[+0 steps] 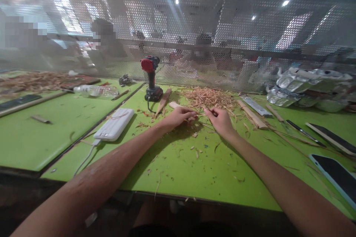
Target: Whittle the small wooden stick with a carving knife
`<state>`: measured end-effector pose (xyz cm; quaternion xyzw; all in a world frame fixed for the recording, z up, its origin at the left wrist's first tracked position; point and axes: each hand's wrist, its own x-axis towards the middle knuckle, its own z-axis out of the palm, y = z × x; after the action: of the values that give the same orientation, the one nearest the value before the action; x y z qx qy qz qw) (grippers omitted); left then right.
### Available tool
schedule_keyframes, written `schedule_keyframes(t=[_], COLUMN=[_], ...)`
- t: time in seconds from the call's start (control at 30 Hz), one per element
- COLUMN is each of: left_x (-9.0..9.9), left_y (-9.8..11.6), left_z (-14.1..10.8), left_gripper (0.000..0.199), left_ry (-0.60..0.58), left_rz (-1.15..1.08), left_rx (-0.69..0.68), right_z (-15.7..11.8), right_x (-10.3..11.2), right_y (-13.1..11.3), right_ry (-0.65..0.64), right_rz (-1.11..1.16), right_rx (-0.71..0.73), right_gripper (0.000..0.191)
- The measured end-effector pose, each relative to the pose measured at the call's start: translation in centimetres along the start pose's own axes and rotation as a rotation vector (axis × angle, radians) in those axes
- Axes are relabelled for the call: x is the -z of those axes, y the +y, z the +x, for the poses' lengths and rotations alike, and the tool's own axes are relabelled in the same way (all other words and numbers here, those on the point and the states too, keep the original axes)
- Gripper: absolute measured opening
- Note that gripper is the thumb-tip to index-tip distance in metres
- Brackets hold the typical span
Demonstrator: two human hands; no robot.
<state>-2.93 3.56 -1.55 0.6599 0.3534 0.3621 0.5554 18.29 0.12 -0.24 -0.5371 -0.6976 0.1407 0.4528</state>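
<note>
While both forearms reach forward from the lower corners over the green table (178,177), the hands come nearly together above it, with a thin pale strip (200,114) in the narrow space between their fingertips. The left hand (183,115) is turned inward, back upward, its fingers bent and close together; they reach the strip, though whether they grip it I cannot tell. The right hand (219,119) faces it with the wrist angled inward, thumb and forefinger drawn to a narrow pinch on the strip. A pile of shavings (210,98) lies just beyond the hands, and a pale wooden piece (174,105) sits just beside the left one. Behind it to the left, a red-and-black cordless drill (151,77) stands upright on its battery, near a pointed flat stick (163,103). The white power bank (116,123), with a cable (83,162) plugged into its near end, carries small dark markings (too blurred to read). The clear bottle (97,91) farther left lies on its side, and a phone (338,179) rests at the right edge, its screen dark.
</note>
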Motion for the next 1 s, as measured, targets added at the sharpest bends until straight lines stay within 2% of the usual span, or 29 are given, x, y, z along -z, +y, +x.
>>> schedule_keyframes(t=[0.23, 0.47, 0.8, 1.0], left_x=[-0.1, -0.2, 0.1, 0.1], left_y=[0.2, 0.4, -0.1, 0.6], left_z=[-0.2, -0.1, 0.0, -0.4], left_gripper=[0.027, 0.023, 0.027, 0.025], left_ry=[-0.004, -0.029, -0.037, -0.037], left_rz=[-0.080, -0.101, -0.084, -0.093], left_rx=[0.029, 0.054, 0.045, 0.053], right_z=[-0.1, -0.2, -0.5, -0.8], right_x=[-0.2, 0.0, 0.1, 0.2], right_y=[0.2, 0.0, -0.4, -1.0], right_ry=[-0.018, -0.021, -0.046, -0.076], right_rz=[-0.012, 0.003, 0.023, 0.061], right_rx=[0.006, 0.007, -0.033, -0.067], right_gripper=[0.051, 0.054, 0.054, 0.056])
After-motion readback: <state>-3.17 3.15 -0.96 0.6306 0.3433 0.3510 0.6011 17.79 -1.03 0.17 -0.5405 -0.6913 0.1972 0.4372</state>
